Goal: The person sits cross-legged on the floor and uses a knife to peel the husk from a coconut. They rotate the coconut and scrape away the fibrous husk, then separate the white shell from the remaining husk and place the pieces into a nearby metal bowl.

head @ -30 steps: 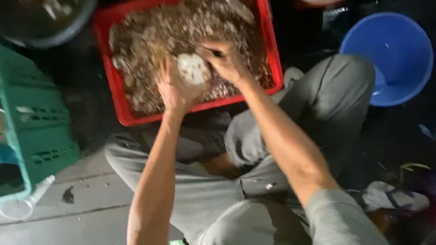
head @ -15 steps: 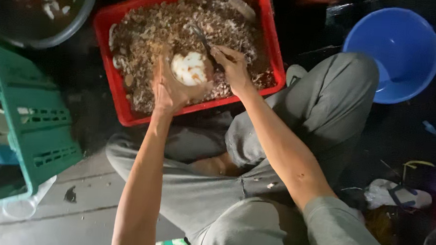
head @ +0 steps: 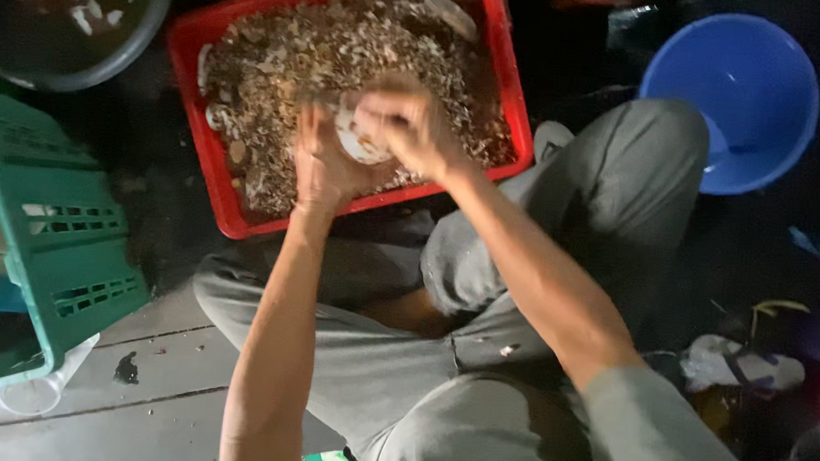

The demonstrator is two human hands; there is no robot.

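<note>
My left hand point(head: 323, 168) cups a pale, round shell point(head: 351, 141) over the near part of a red plastic crate point(head: 209, 169). The crate is filled with brownish shells and shell bits. My right hand point(head: 408, 127) is closed in a fist and pressed onto the top of the pale shell. It is blurred by motion. The thin blade it held in the earlier frames is hidden under the fist now. Both forearms reach out from my lap, and my legs in grey trousers point(head: 618, 185) are folded under the crate's near edge.
A dark round basin point(head: 135, 43) holding a few pale pieces sits at the top left. A green slotted crate point(head: 59, 240) stands at the left, a blue bucket point(head: 730, 98) at the top right. Rags and small clutter point(head: 740, 365) lie on the dark floor at the right.
My right hand has moved from the shell's right side onto its top, and the blade tip no longer shows. My left hand still holds the shell in about the same place.
</note>
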